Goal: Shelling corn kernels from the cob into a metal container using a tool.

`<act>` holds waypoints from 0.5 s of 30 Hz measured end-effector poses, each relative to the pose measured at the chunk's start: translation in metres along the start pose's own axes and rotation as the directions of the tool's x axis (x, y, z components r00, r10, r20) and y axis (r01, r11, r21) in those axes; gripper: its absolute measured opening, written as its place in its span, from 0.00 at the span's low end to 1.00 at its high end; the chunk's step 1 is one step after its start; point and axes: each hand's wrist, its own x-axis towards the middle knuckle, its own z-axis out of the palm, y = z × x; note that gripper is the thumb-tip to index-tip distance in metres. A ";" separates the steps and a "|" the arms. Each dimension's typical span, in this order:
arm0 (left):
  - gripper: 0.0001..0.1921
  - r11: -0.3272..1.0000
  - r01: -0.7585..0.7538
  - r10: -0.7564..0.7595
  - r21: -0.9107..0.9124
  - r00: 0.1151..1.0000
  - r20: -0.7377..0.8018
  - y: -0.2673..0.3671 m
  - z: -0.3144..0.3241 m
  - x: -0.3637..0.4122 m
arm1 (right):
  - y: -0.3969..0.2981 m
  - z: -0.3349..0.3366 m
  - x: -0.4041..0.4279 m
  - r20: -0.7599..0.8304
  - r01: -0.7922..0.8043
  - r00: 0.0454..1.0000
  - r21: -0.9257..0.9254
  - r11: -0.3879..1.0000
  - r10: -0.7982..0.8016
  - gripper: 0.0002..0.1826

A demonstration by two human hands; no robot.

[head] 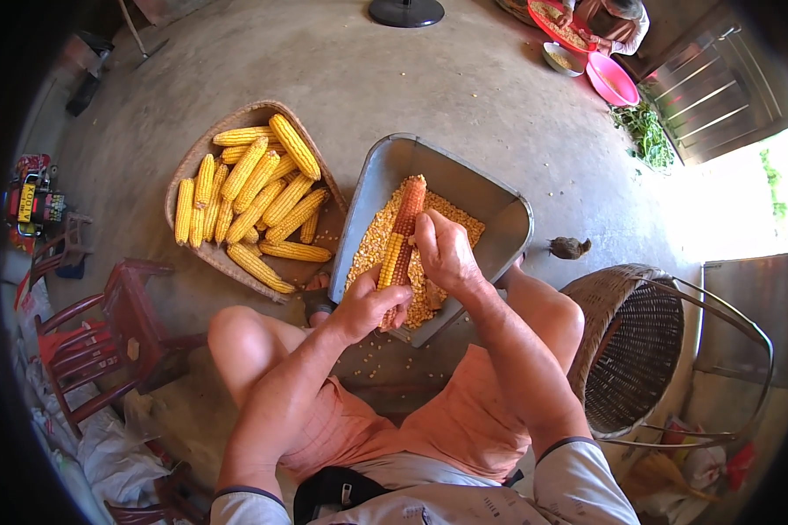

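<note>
My left hand (pixel 372 302) grips the lower end of a partly shelled corn cob (pixel 402 246), which points up and away from me. Bare reddish core shows at its top, and rows of yellow kernels remain on its lower left side. Against the cob's right side my right hand (pixel 448 254) is curled, its thumb and fingers closed; whether it holds anything is hidden. Beneath both hands a grey metal scoop-shaped pan (pixel 509 220) holds loose kernels (pixel 371 246). To its left, a woven basket (pixel 190 154) is filled with whole yellow corn cobs (pixel 249 207).
A large wicker basket (pixel 574 328) lies tilted at right, with a small bird (pixel 570 247) near it. A red wooden chair (pixel 121 321) stands at left. At the upper right, another person works over a red tray (pixel 544 13) beside a pink basin (pixel 611 79). A black round base (pixel 404 14) stands ahead.
</note>
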 end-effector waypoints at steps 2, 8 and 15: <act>0.06 0.998 -0.049 0.050 0.031 0.998 -0.026 0.002 0.003 0.002 | -0.001 0.001 0.000 -0.020 -0.064 0.998 0.078 0.995 0.065 0.14; 0.19 0.695 -0.166 0.454 0.700 0.856 -0.248 -0.019 0.001 0.011 | -0.012 0.007 -0.004 0.116 -0.225 0.966 -0.067 0.972 0.232 0.27; 0.13 0.834 -0.218 0.347 0.507 0.921 -0.175 -0.019 -0.003 0.010 | 0.003 0.011 -0.006 0.149 -0.055 0.986 -0.128 0.990 0.074 0.15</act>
